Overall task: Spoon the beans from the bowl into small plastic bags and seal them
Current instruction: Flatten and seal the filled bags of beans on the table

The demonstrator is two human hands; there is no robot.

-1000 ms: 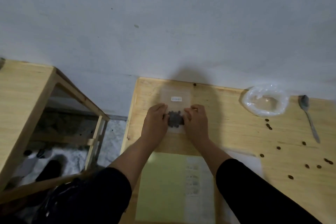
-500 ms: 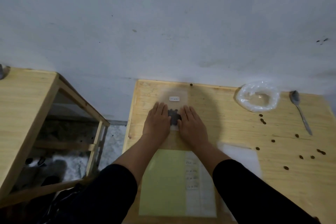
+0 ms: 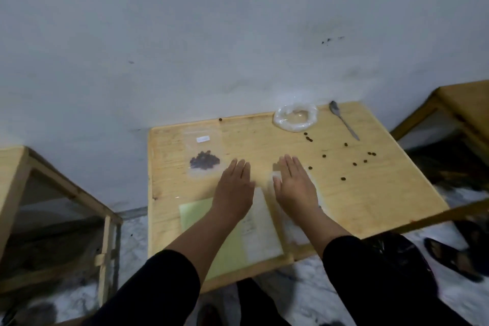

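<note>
Both hands, left (image 3: 234, 188) and right (image 3: 295, 185), lay flat with fingers straight over the bench (image 3: 370, 193); a clear bag (image 3: 203, 152) of dark beans (image 3: 204, 163) lay far left.

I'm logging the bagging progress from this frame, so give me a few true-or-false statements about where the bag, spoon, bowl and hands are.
1. The small plastic bag with beans lies flat on the wooden table, with neither hand touching it. True.
2. The right hand holds the spoon. False: the spoon lies on the table beyond the loose beans; the hand is flat and open.
3. The plastic-lined bowl stands near the table's far edge. True.
4. The left hand pinches the bag. False: it is open, beside the bag.
</note>
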